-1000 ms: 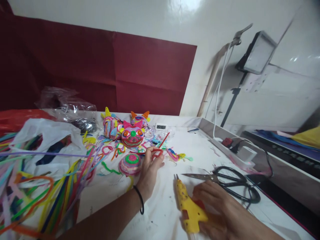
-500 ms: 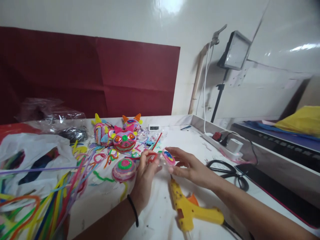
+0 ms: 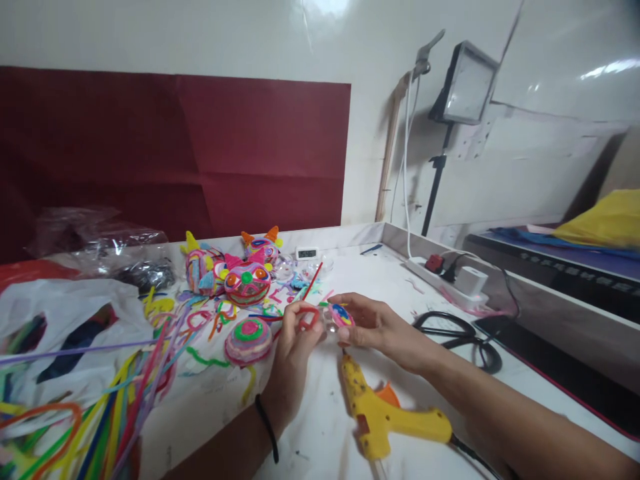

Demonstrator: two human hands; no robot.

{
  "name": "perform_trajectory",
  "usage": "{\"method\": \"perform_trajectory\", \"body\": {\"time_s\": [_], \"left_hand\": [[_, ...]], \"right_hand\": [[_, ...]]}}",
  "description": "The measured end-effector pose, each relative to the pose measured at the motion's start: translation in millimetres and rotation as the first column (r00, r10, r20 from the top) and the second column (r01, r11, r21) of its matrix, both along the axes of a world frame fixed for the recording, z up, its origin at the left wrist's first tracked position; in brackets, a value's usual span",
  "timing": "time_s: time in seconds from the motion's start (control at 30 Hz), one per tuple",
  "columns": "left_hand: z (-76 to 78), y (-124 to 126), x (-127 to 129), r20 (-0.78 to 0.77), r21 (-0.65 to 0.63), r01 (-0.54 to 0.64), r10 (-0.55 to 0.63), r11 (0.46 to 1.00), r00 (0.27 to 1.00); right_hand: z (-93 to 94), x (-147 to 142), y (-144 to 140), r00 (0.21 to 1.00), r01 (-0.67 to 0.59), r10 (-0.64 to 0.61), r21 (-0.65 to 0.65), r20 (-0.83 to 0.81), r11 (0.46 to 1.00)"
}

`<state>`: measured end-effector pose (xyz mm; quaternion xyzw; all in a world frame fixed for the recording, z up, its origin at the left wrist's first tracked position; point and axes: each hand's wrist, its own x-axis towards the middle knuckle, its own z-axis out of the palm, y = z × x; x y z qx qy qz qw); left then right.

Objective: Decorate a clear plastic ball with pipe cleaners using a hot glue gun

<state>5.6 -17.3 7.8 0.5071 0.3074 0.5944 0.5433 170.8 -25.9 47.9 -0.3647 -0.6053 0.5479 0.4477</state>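
My left hand (image 3: 293, 357) pinches a red pipe cleaner (image 3: 310, 319), which is bent into a loop near the fingertips; a straight red end sticks up behind. My right hand (image 3: 383, 330) grips a small clear plastic dome (image 3: 331, 320) with a pink, blue and yellow coil (image 3: 345, 316) on its right side. Both hands meet over the table, the red loop close against the dome; whether they touch I cannot tell. Just below lies a yellow glue gun (image 3: 385, 420), nozzle toward my right fingers. Left of my left hand sits a round piece coiled in pink and green (image 3: 249, 340).
Finished animal-like figures (image 3: 247, 281) stand at the back among pipe-cleaner scraps. Loose pipe cleaners (image 3: 100, 420) and a white plastic bag (image 3: 70, 313) fill the left. A small digital clock (image 3: 307, 253), power strip (image 3: 445, 283) and coiled black cable (image 3: 450, 333) lie behind and right.
The dome with its coil has turned slightly and shifted a little right in my right hand. My left hand still holds the red pipe cleaner beside it. The view has tilted slightly.
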Motion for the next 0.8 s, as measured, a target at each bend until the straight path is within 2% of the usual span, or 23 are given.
{"method": "perform_trajectory", "body": {"time_s": [0.37, 0.63, 0.8], "left_hand": [[-3.8, 7.7, -6.3, -0.028, 0.053, 0.131, -0.130, 0.990, 0.991], [2.5, 4.5, -6.9, -0.180, 0.090, 0.054, -0.037, 0.994, 0.983], [5.4, 1.7, -5.5, -0.218, 0.103, 0.022, 0.001, 0.994, 0.976]], "right_hand": [[-2.8, 4.0, -0.5, 0.995, 0.089, -0.089, 0.008, -0.039, 0.996], [-8.2, 8.7, -0.4, 0.996, 0.089, -0.089, 0.059, -0.002, 0.994], [-10.4, 9.3, -0.6, 0.995, 0.095, -0.097, 0.084, 0.017, 0.992]]}}
